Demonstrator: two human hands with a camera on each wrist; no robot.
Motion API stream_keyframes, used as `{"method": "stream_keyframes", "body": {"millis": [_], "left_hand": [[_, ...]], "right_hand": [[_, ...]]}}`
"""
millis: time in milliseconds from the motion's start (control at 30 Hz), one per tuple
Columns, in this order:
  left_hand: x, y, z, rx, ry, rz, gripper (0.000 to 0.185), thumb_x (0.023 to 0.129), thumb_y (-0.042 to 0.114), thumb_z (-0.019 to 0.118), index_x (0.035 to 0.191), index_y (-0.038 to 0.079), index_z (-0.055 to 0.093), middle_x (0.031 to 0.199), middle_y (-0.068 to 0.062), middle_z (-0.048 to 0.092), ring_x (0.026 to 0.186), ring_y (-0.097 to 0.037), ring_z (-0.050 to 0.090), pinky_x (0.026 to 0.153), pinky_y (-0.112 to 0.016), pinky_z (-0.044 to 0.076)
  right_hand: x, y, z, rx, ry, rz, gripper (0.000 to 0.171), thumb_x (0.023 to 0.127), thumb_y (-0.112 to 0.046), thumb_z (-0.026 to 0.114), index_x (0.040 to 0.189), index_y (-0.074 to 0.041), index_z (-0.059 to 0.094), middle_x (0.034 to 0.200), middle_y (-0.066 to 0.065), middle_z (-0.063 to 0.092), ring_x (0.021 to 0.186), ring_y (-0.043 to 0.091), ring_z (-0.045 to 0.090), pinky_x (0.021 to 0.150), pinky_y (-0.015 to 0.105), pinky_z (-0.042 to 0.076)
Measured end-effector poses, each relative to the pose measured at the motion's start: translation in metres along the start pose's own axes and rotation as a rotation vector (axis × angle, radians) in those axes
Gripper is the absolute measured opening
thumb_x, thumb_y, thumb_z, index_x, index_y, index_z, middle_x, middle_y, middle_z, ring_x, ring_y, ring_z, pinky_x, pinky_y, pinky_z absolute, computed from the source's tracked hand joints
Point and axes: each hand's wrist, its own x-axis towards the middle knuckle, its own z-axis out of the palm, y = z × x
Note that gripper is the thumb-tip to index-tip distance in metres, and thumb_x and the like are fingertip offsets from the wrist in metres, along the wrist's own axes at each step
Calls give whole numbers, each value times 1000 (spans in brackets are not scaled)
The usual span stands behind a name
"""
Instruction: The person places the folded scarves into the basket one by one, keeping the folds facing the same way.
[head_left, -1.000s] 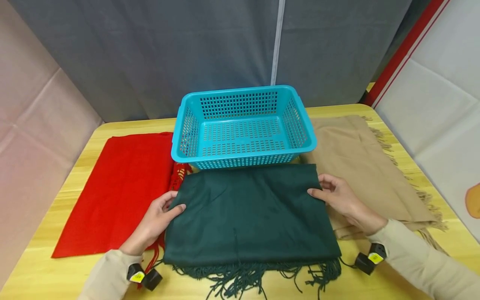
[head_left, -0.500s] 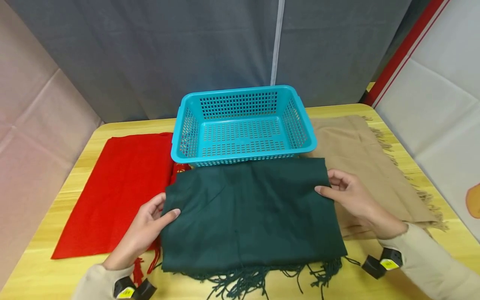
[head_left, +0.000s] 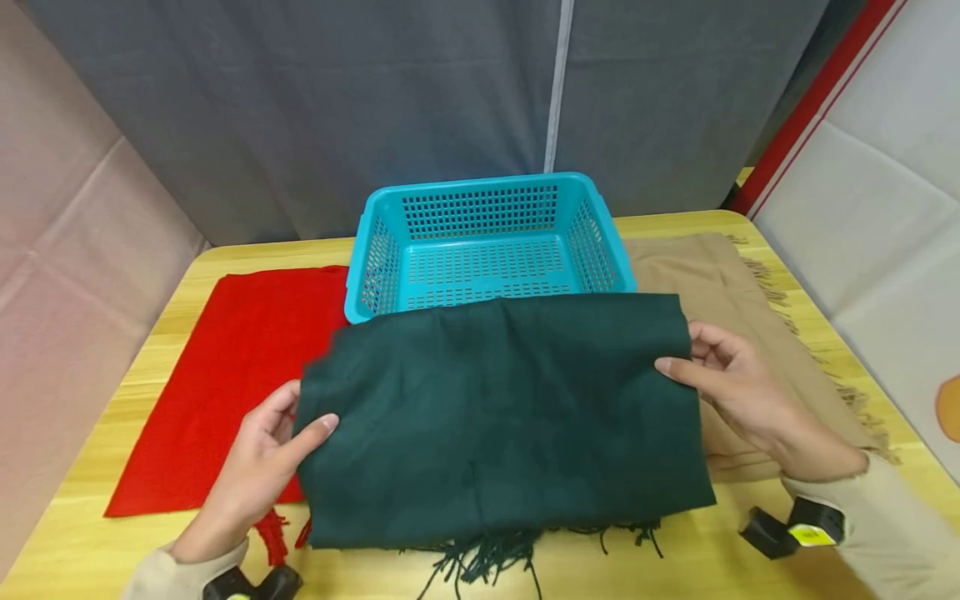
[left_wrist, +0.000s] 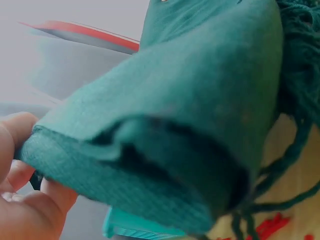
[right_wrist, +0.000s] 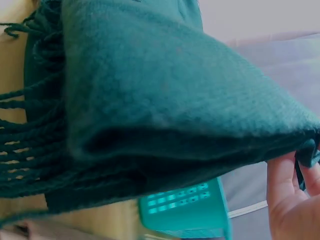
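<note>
A folded dark green scarf (head_left: 502, 425) with a twisted fringe is held up between both hands, its far edge raised in front of the basket's near side. My left hand (head_left: 258, 458) pinches its left edge, thumb on top and fingers behind. At the right edge my right hand (head_left: 738, 396) grips it the same way. In the left wrist view the scarf's layers (left_wrist: 165, 150) show at the folded end, with fingers at its corner. The right wrist view shows the scarf (right_wrist: 175, 85) drooping, its fringe (right_wrist: 30, 145) hanging on the left.
A turquoise plastic basket (head_left: 483, 185) stands at the back middle, its near side hidden by the scarf. A folded red scarf (head_left: 225, 383) lies on the left. A beige fringed scarf (head_left: 757, 333) lies on the right of the wooden table (head_left: 82, 517). A grey curtain hangs behind.
Both hands have moved apart and lifted the green scarf; its far edge has risen and now covers the basket's near side. The right hand moved up and right, the left hand left.
</note>
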Motion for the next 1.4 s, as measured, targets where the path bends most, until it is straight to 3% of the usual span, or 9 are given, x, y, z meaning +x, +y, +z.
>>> {"method": "stream_keyframes", "body": {"millis": [100,300,433,567,733,900,1200,1400], "left_hand": [[1,5,-4,-3,34,6,33,85,-1,56,116,3,48,107,-4,54,93,-15,53,71,-22,49],[11,13,-10,-51,58,64,29,84,-4,55,111,2,50,101,-6,54,86,-15,55,68,-22,50],[20,18,-10,-64,101,94,28,83,-5,55,110,1,51,100,-7,55,86,-17,54,68,-21,49],[30,22,-11,-66,130,106,29,83,-4,56,111,2,51,103,-7,54,89,-18,53,70,-19,48],[47,30,-15,-99,156,158,28,83,-3,55,110,3,52,104,-7,53,89,-17,53,70,-18,48],[66,39,-21,-104,147,212,28,83,-1,56,111,5,53,103,-8,51,86,-14,55,70,-16,48],[101,50,-26,-171,160,238,21,83,0,56,103,7,55,98,-7,50,78,-14,56,69,-15,48],[121,57,-27,-117,179,226,20,83,3,57,103,8,56,99,-6,50,77,-15,56,68,-15,47]], "right_hand": [[3,-7,-1,53,-18,-34,27,83,16,47,97,-3,60,84,4,61,75,14,60,64,22,50],[13,-23,-1,31,4,-27,26,82,16,49,100,0,59,80,4,60,67,12,56,63,21,50],[21,-31,-3,57,36,-18,26,82,15,50,101,-1,59,73,3,56,57,10,49,57,18,48],[31,-38,-5,121,22,-45,27,82,16,49,101,0,60,75,4,57,59,10,54,57,18,49],[45,-43,-5,200,4,-78,26,82,17,48,102,2,58,82,8,59,75,16,60,67,25,51],[59,-45,-6,242,10,-97,24,82,17,48,97,2,58,78,9,59,73,16,60,66,24,51],[87,-54,-12,293,41,-130,20,80,17,50,93,4,57,76,11,60,70,17,60,64,25,51],[105,-58,-17,279,117,-102,14,79,12,57,89,3,58,72,9,55,72,17,58,64,26,52]]}}
